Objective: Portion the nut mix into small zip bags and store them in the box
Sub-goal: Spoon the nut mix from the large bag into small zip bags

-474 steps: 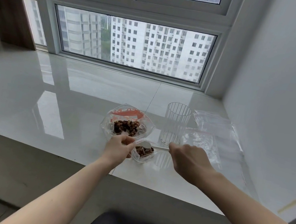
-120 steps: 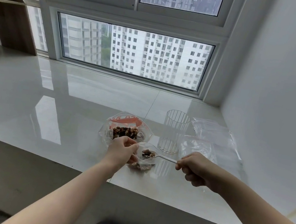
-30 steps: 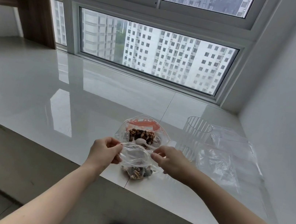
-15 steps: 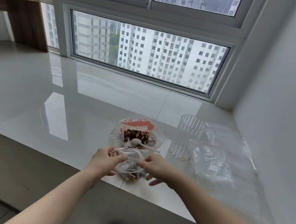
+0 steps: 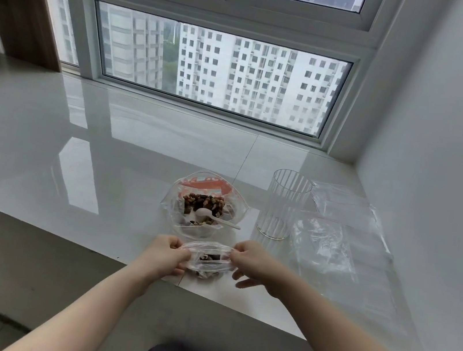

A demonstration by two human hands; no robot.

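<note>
Head view, item by item. Your left hand pinches the left end of the small zip bag at its top strip; your right hand pinches the right end with thumb and forefinger, the other fingers loose below. Small zip bag: clear, holding a few dark nuts, stretched between both hands at the near edge of the bench; whether the strip is sealed cannot be told. Large bag of nut mix: open, lying just beyond the small one, with an orange patch at its far side. White spoon: bowl resting in the nut mix, handle pointing right over the bag's rim. Ribbed clear cup: upright, just right of the large bag. Spare clear bags: lying flat, right of the cup, near the wall. Bench: glossy and pale, running under the window.
</note>
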